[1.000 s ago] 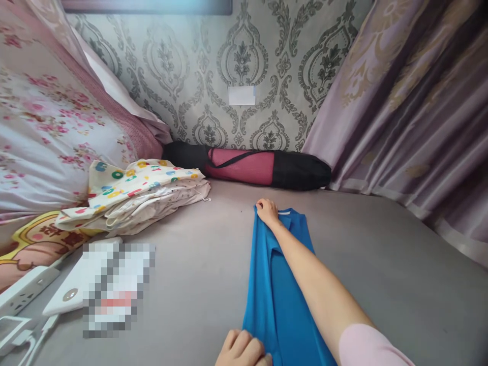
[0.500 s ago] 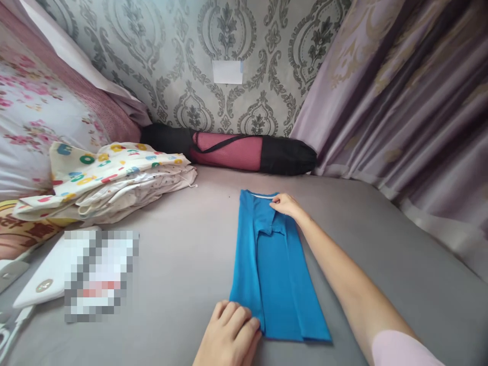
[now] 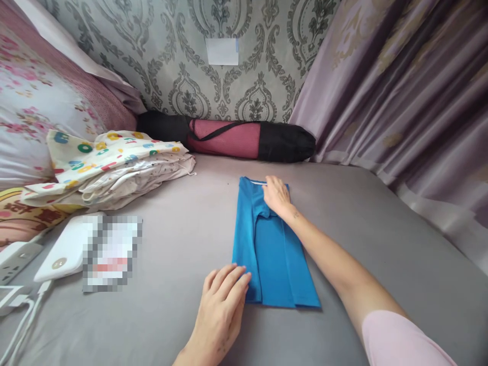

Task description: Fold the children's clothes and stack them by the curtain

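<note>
A blue shirt (image 3: 272, 259) lies on the grey bed sheet, its sides folded inward into a long narrow shape. White trim shows inside its neckline at the far end. My right hand (image 3: 276, 194) is at that neckline, fingers curled down onto the fabric; the fingertips are partly hidden. At the near left corner, my left hand (image 3: 226, 292) rests against the shirt's edge with its fingers loosely stretched and a little apart. Its thumb is out of sight.
A black and pink roll bag (image 3: 224, 140) lies along the patterned wall. On the left are folded printed cloths (image 3: 125, 173), a white power bank (image 3: 70, 249), a blurred-out flat item (image 3: 112, 254) and a power strip (image 3: 17, 262) with cables. Purple curtains (image 3: 381, 101) hang at right.
My left hand has loosened from its curled hold at the shirt's near corner. My right hand has turned over onto the neckline, covering more of it. The camera view has tilted down slightly.
</note>
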{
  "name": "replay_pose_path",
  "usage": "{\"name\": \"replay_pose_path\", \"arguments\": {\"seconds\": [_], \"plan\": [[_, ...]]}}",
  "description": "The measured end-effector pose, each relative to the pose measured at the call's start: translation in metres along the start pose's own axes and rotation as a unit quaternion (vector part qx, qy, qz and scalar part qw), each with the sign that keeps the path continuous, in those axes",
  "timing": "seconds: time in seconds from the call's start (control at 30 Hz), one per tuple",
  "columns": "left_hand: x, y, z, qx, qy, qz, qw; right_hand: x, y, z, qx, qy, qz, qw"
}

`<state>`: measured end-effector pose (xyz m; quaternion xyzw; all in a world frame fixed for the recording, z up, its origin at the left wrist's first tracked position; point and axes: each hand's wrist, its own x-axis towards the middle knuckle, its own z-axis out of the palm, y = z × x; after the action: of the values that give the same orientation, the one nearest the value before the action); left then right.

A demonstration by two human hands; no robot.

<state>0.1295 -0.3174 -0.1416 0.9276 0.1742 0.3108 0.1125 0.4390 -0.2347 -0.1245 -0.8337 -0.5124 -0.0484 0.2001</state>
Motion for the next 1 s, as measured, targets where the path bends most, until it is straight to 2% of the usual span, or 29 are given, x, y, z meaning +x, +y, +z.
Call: {"name": "replay_pose_path", "arguments": {"seconds": [0.07,0.13,0.23,0.3,0.4,0.5,0.6,0.67,0.87,1.0], "plan": [[-0.003,-0.004,0.007,0.043,-0.036,-0.007,0.998,-0.012,-0.014,0.012,0.004,-0.051,-0.050,0.997],[-0.007,-0.007,0.013,0.068,-0.053,-0.036,0.996,-0.020,-0.021,0.025,0.005,-0.104,-0.057,0.993],[-0.012,-0.011,0.018,0.058,-0.048,-0.077,0.994,-0.019,-0.019,0.036,0.013,-0.154,-0.039,0.987],[-0.013,-0.012,0.015,0.025,-0.034,-0.087,0.995,-0.015,-0.012,0.033,0.051,-0.172,-0.041,0.983],[-0.011,-0.009,0.007,-0.034,-0.007,-0.089,0.995,-0.016,0.002,0.017,0.134,-0.122,-0.060,0.982],[-0.005,-0.003,-0.001,-0.063,-0.018,-0.047,0.997,-0.033,0.014,-0.002,0.159,-0.053,-0.113,0.979],[0.000,0.004,-0.002,-0.081,-0.059,0.002,0.995,-0.055,0.021,-0.015,0.121,-0.091,-0.176,0.973],[0.001,0.005,0.001,-0.095,-0.083,0.007,0.992,-0.064,0.022,-0.019,0.086,-0.112,-0.194,0.971],[0.001,0.004,0.007,-0.108,-0.077,-0.036,0.991,-0.064,0.015,-0.025,-0.054,-0.134,-0.221,0.964],[0.009,0.006,-0.009,-0.140,-0.091,-0.084,0.982,-0.064,0.008,-0.036,-0.126,-0.126,-0.239,0.955]]}}
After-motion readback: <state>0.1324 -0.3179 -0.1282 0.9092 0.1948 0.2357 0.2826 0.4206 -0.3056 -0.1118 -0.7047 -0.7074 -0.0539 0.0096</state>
